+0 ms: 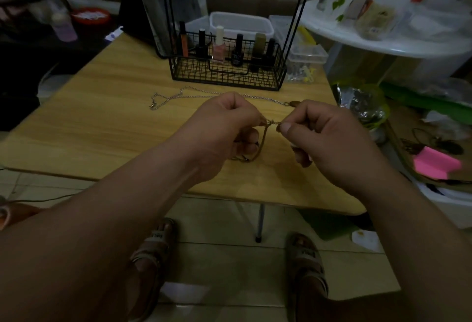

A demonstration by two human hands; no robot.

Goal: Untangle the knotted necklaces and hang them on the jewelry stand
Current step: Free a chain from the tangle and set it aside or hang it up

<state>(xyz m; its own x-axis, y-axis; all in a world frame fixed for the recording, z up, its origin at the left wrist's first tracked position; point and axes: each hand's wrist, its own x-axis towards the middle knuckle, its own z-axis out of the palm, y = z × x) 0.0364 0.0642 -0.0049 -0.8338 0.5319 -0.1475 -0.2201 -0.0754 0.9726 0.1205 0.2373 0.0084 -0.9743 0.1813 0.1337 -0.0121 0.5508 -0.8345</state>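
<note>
Above the wooden table, my left hand and my right hand each pinch a gold chain necklace at its knot, a short stretch taut between the fingertips. Loops of this chain hang down below my left hand to the tabletop. A silver chain necklace lies flat on the table behind my hands, running left to right, with a dark pendant at its right end. The jewelry stand is a black wire basket with tall black rods rising from it, standing at the table's far side.
Several nail polish bottles stand in the basket. Clear plastic boxes sit behind it. A white round table with clutter is at the right, and bags lie on the floor there. My sandalled feet show below the table's near edge.
</note>
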